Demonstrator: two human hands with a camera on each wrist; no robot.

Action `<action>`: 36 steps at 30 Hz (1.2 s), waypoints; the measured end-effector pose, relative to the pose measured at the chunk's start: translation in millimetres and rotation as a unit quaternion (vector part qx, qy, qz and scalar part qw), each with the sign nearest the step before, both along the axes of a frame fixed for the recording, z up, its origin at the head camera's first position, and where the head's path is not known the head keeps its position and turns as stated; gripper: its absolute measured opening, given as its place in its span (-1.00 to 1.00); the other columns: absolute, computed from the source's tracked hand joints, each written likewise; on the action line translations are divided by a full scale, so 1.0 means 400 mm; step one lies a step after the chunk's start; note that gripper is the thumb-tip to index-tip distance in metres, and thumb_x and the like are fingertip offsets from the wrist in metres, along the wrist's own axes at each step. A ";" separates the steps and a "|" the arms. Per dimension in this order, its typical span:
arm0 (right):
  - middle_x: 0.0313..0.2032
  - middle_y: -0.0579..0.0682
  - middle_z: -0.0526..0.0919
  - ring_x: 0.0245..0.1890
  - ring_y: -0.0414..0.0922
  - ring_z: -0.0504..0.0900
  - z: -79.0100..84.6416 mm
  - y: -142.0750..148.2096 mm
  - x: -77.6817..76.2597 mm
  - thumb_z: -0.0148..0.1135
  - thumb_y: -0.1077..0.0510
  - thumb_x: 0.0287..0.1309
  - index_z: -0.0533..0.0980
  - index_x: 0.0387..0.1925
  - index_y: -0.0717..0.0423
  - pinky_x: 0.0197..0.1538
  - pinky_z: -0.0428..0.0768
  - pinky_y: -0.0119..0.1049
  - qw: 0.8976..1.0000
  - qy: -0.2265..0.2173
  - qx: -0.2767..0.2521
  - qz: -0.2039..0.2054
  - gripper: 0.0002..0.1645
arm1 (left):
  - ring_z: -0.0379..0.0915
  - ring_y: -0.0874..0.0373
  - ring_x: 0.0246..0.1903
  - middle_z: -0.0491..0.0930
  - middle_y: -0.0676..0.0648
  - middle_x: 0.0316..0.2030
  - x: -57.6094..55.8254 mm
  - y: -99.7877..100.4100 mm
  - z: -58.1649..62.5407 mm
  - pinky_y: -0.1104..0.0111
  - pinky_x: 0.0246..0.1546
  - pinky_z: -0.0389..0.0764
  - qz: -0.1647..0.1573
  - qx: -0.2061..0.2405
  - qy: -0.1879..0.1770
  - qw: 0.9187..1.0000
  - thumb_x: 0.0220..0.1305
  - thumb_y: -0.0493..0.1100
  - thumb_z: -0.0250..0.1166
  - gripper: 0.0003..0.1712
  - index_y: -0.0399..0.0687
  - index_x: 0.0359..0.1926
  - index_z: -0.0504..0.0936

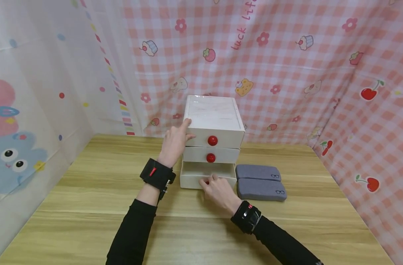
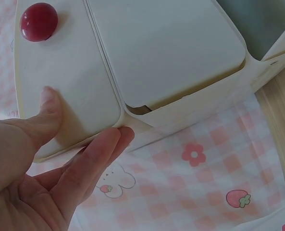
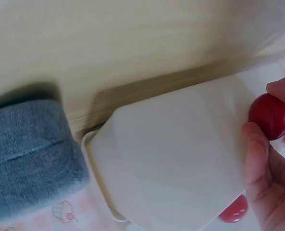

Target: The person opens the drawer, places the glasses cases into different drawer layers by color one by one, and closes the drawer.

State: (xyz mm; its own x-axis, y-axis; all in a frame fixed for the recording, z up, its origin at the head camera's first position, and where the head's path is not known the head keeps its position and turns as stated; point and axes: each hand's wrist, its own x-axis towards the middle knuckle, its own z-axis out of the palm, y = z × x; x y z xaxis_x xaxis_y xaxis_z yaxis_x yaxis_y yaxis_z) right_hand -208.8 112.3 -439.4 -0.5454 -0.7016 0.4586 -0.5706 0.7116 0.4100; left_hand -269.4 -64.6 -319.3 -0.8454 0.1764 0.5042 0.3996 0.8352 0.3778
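A small white drawer cabinet (image 1: 214, 112) with round red knobs stands on the table. My left hand (image 1: 173, 143) braces its front left corner. In the left wrist view, the thumb (image 2: 50, 108) presses the top drawer's front while the straight fingers lie along the side wall. The bottom drawer (image 1: 189, 181) is pulled partly out, and its visible inside looks bare. Between thumb and fingertips, my right hand (image 1: 219, 193) pinches that drawer's red knob (image 3: 270, 116). The top knob (image 1: 213, 140) and middle knob (image 1: 210, 158) are untouched on their closed drawers.
Two grey glasses cases (image 1: 258, 173) with small glasses prints lie side by side just right of the open drawer. The wooden table (image 1: 88, 206) meets a pink checked cloth (image 1: 287, 73) behind the cabinet and at the right. A pale printed cloth hangs at the left.
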 end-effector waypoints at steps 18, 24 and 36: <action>-0.57 -0.10 0.56 -0.63 -0.17 0.44 -0.008 0.020 0.087 0.07 0.20 0.05 0.46 -0.38 0.01 -0.70 0.30 -0.39 0.998 0.011 0.036 0.045 -0.93 | 0.06 0.18 -0.76 0.30 -0.04 -0.74 0.000 -0.001 -0.002 0.44 -0.74 0.08 -0.003 0.003 0.003 1.000 0.14 -0.02 0.22 -0.49 -0.04 0.09 0.34; -0.39 -0.14 0.64 -0.44 -0.19 0.58 -0.002 0.049 0.093 0.25 0.12 -0.03 0.52 -0.24 -0.02 -0.56 0.49 -0.39 0.997 -0.010 -0.001 0.075 -0.77 | 0.08 0.18 -0.76 0.31 -0.04 -0.74 -0.003 -0.002 -0.003 0.44 -0.73 0.08 -0.006 0.005 0.005 1.000 0.14 -0.01 0.22 -0.49 -0.04 0.09 0.34; -0.42 -0.12 0.61 -0.48 -0.24 0.55 0.062 0.250 0.060 0.47 0.07 -0.22 0.55 -0.24 0.03 -0.51 0.47 -0.41 0.989 -0.070 -0.109 0.073 -0.59 | 0.06 0.20 -0.79 0.34 -0.04 -0.74 -0.006 -0.003 -0.006 0.45 -0.75 0.08 -0.007 0.007 -0.001 1.000 0.14 -0.01 0.21 -0.48 -0.04 0.10 0.34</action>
State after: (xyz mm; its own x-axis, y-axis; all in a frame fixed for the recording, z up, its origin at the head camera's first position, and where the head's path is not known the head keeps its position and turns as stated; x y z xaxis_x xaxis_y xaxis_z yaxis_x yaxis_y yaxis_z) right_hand -184.7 212.4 -414.7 -0.5143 -0.6710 0.5341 -0.7143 0.6798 0.1662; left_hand -271.8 -65.8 -321.5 -0.8437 0.1809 0.5054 0.4100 0.8249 0.3892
